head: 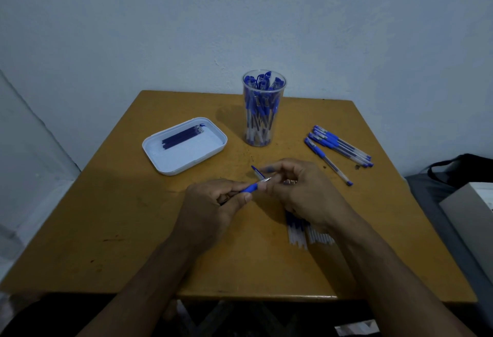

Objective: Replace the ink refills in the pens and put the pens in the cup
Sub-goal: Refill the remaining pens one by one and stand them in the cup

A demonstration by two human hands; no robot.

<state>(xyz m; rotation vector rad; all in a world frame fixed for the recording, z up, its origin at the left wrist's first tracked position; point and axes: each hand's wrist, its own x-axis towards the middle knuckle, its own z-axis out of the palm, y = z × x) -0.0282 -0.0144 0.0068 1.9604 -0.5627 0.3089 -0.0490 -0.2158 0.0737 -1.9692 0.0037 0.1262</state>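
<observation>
My left hand (213,203) grips a pen (252,188) by its blue rubber grip, tip pointing up and to the right. My right hand (298,190) is close to the tip with curled fingers and pinches a blue pen cap (257,172) just beyond it. A clear plastic cup (264,110) full of blue pens stands at the back middle of the table. A white tray (186,155) at the left holds several dark blue refills (182,136). Several capped pens (338,147) lie at the right. Under my right wrist lie more pen barrels (298,232), partly hidden.
The brown table (133,230) stands against a pale wall. A dark bag (464,168) and a grey box (474,216) sit off the table's right side. The table's front edge is near my forearms.
</observation>
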